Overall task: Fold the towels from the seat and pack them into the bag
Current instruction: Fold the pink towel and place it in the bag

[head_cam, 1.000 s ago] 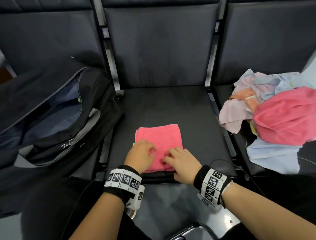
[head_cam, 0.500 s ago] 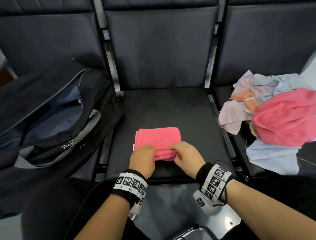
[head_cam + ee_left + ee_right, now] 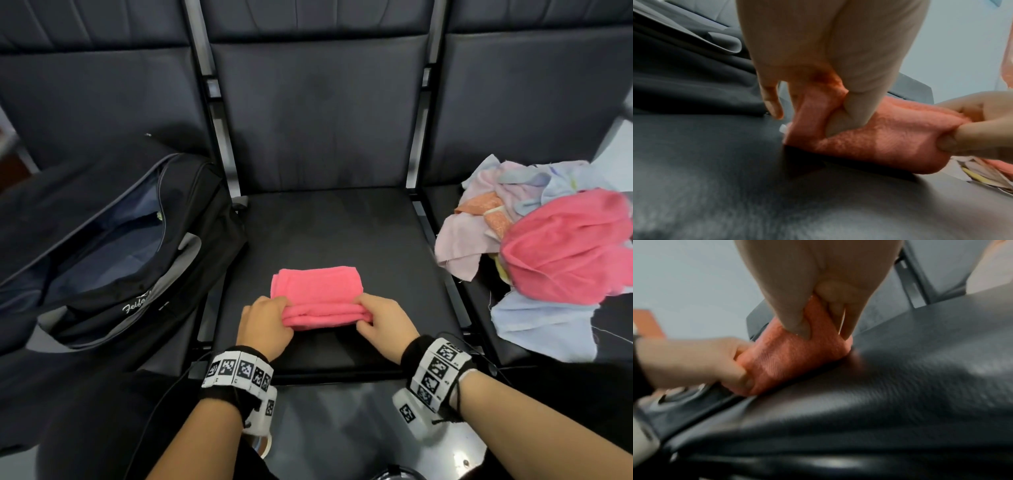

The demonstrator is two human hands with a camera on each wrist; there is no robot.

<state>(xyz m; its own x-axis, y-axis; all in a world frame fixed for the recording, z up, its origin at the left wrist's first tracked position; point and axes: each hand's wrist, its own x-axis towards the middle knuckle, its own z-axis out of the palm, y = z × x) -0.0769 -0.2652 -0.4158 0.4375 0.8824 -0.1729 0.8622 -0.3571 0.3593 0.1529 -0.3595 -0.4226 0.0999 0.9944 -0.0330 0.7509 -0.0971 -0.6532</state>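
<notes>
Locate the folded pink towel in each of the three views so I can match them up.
Head: the folded pink towel lies low in the centre, on the middle seat, its near edge pinched by the left hand and the right hand.
Left wrist: centre right, under the left hand's fingers.
Right wrist: centre left, under the right hand's fingers.
Shared landmark: the black seat beneath it.

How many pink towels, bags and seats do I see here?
Bright pink towels: 2, a folded towel and a crumpled towel
Bags: 1, the black bag
Seats: 3, counting the middle seat
Total: 6
</notes>
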